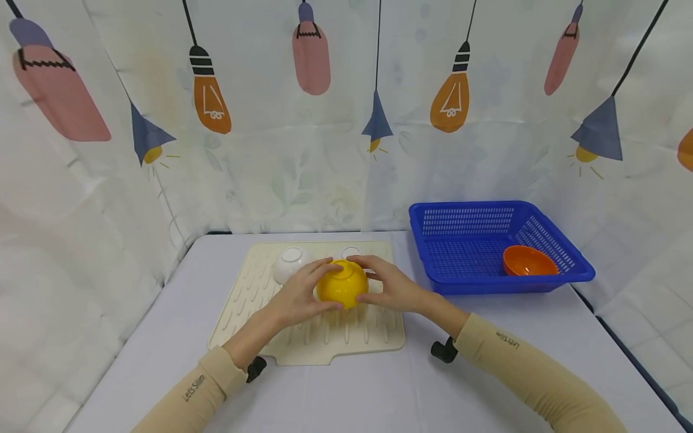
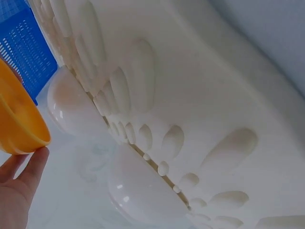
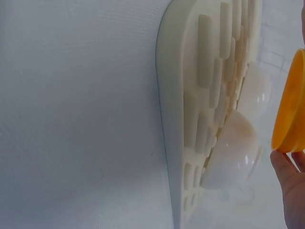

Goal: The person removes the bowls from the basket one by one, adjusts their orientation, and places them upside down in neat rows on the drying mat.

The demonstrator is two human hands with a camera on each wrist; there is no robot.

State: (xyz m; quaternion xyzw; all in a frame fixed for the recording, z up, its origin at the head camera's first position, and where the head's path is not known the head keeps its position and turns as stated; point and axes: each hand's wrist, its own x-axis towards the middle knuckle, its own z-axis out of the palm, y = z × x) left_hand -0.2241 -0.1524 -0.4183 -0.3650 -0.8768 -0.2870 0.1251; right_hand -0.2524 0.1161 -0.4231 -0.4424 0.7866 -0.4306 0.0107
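- Left hand (image 1: 299, 293): fingers and thumb hold the left side of the yellow bowl (image 1: 342, 287), at the centre of the head view.
- Right hand (image 1: 395, 287): fingers and thumb grip the same bowl's right side.
- Yellow bowl: upside down, raised above the mat (image 1: 243, 313).
- White bowls (image 1: 287, 267): two, upside down on the mat, upper middle.
- Basket (image 1: 482, 288): right of the frame, orange bowl (image 1: 529, 263) inside.
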